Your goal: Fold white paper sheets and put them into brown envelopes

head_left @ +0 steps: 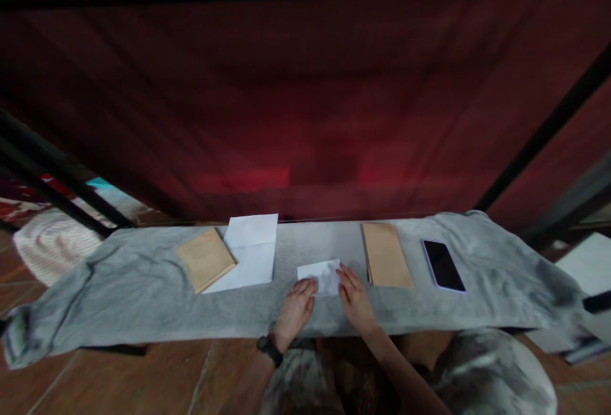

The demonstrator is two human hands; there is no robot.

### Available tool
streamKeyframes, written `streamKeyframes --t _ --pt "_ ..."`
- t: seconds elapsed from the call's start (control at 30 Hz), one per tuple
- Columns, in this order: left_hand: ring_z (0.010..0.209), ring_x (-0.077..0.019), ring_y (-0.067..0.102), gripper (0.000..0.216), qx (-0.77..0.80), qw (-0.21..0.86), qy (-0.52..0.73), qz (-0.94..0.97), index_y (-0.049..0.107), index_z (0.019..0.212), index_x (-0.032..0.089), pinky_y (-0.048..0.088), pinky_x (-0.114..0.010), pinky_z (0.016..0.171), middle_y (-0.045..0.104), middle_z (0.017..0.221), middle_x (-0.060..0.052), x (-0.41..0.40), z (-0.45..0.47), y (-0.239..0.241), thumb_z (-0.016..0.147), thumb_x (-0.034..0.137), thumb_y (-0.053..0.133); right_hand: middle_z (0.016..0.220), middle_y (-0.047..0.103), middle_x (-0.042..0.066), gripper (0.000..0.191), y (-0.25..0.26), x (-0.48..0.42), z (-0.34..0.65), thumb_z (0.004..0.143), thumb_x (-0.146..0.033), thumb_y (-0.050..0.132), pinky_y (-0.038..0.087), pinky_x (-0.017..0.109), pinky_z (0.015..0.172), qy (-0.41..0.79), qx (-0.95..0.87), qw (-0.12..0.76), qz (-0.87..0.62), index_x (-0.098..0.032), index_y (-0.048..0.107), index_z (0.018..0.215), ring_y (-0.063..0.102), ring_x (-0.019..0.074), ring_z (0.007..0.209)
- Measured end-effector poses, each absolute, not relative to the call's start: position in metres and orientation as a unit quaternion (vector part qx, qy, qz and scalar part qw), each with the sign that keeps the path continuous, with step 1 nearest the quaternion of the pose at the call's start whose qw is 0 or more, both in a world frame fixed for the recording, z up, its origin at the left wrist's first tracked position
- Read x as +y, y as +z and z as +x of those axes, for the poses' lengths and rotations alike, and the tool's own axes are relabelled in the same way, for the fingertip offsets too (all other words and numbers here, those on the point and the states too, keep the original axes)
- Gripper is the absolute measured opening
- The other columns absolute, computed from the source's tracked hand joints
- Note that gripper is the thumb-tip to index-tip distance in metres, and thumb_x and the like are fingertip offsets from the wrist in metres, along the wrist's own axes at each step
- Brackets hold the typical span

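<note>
A small folded sheet of white paper (327, 279) lies in front of me on the grey cloth. My left hand (298, 305) grips its lower left corner, fingers bent together over the paper and thumb along the near edge. On the opposite side, my right hand (356, 297) pinches the sheet's right edge, fingertips on top of it. Parts of both edges are hidden under my fingers. Just right of that hand rests a stack of brown paper envelopes (387, 256).
The grey cloth (157, 313) covers a narrow bench. To the left, a brown envelope (207, 259) overlaps a stack of creased white paper (252, 249). A phone with a dark screen (443, 265) lies at the right. Dark red fabric (324, 103) hangs behind, between black bars (539, 138).
</note>
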State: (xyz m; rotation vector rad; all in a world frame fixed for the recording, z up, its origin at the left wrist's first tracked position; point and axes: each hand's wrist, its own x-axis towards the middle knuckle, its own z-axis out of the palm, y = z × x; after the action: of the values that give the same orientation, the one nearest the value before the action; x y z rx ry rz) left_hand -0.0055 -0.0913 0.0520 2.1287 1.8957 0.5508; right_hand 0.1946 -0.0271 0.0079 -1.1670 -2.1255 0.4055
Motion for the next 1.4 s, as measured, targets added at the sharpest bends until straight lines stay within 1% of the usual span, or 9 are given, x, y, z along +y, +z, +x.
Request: streamKeyframes --t 0.1,0.2,0.33,0.47,0.63,1.03,1.13,1.23,1.4 --pt "0.131 -0.0163 0.052 0.046 0.648 0.132 0.190 0.725 0.066 0.117 0.028 0.041 -0.035 0.114 0.063 0.136 0.000 -0.088 -0.003 0.060 0.080 0.006 0.048 0.152 0.046 0.009 0.046 0.008 -0.035 0.185 0.101 -0.030 0.036 0.031 0.045 0.118 0.088 -0.855 0.250 -0.446 -0.018 0.052 0.143 0.042 0.0241 0.140" --pt "0.136 -0.0168 0.047 0.043 0.669 0.105 0.192 0.710 0.059 0.131 0.025 0.038 -0.038 0.117 0.056 0.145 -0.003 -0.078 0.011 0.058 0.091 0.018 0.044 0.155 0.042 0.011 0.048 0.006 -0.041 0.180 0.101 -0.031 0.037 0.026 0.046 0.119 0.054 -0.865 0.207 -0.454 -0.016 0.049 0.145 0.041 0.0261 0.141" --pt "0.146 -0.0231 0.034 0.049 0.709 0.046 0.155 0.686 0.047 0.144 0.018 0.030 -0.047 0.120 0.041 0.156 -0.011 -0.063 0.030 0.041 0.101 0.037 0.035 0.154 0.043 0.009 0.046 0.002 -0.044 0.183 0.101 -0.029 0.038 0.026 0.047 0.119 0.048 -0.872 0.199 -0.445 -0.018 0.051 0.143 0.040 0.0263 0.142" --pt "0.148 -0.0227 0.029 0.056 0.720 0.010 0.129 0.682 0.040 0.149 0.018 0.024 -0.047 0.122 0.036 0.159 -0.010 -0.063 0.030 0.025 0.101 0.046 0.032 0.150 0.049 0.010 0.046 -0.002 -0.034 0.192 0.100 -0.024 0.034 0.033 0.044 0.116 0.064 -0.875 0.220 -0.427 -0.017 0.053 0.141 0.045 0.0237 0.138" --pt "0.149 -0.0231 0.028 0.058 0.727 -0.013 0.138 0.673 0.038 0.150 0.022 0.024 -0.048 0.122 0.035 0.159 -0.008 -0.072 0.024 0.021 0.100 0.049 0.034 0.140 0.058 0.011 0.047 0.008 0.003 0.188 0.098 -0.018 0.029 0.041 0.040 0.107 0.076 -0.859 0.237 -0.448 -0.015 0.057 0.136 0.052 0.0229 0.129" --pt "0.147 -0.0230 0.032 0.058 0.701 -0.054 0.150 0.695 0.041 0.149 0.022 0.026 -0.048 0.121 0.039 0.157 -0.009 -0.074 0.022 0.021 0.099 0.051 0.038 0.123 0.066 0.012 0.040 0.024 0.030 0.175 0.096 -0.016 0.037 0.042 0.039 0.102 0.020 -0.874 0.165 -0.457 -0.017 0.063 0.126 0.058 0.0243 0.113" --pt "0.147 -0.0231 0.033 0.057 0.702 -0.044 0.152 0.695 0.041 0.148 0.022 0.027 -0.048 0.120 0.039 0.158 -0.009 -0.075 0.020 0.023 0.100 0.051 0.037 0.130 0.064 0.013 0.042 0.026 0.019 0.177 0.097 -0.017 0.036 0.036 0.043 0.109 -0.013 -0.878 0.167 -0.449 -0.015 0.061 0.130 0.055 0.0259 0.121" --pt "0.146 -0.0232 0.034 0.056 0.703 -0.035 0.155 0.694 0.042 0.148 0.022 0.027 -0.048 0.120 0.040 0.157 -0.009 -0.077 0.018 0.025 0.100 0.050 0.037 0.144 0.054 0.014 0.044 0.021 0.001 0.181 0.099 -0.022 0.035 0.029 0.048 0.114 -0.042 -0.882 0.178 -0.434 -0.013 0.056 0.136 0.045 0.0286 0.135" --pt "0.145 -0.0245 0.036 0.050 0.712 -0.017 0.162 0.683 0.045 0.145 0.019 0.027 -0.052 0.120 0.043 0.155 -0.011 -0.073 0.030 0.031 0.102 0.041 0.033 0.152 0.046 0.011 0.046 0.000 -0.031 0.199 0.098 -0.019 0.035 0.028 0.049 0.116 -0.038 -0.907 0.187 -0.376 -0.017 0.055 0.140 0.038 0.0265 0.142"
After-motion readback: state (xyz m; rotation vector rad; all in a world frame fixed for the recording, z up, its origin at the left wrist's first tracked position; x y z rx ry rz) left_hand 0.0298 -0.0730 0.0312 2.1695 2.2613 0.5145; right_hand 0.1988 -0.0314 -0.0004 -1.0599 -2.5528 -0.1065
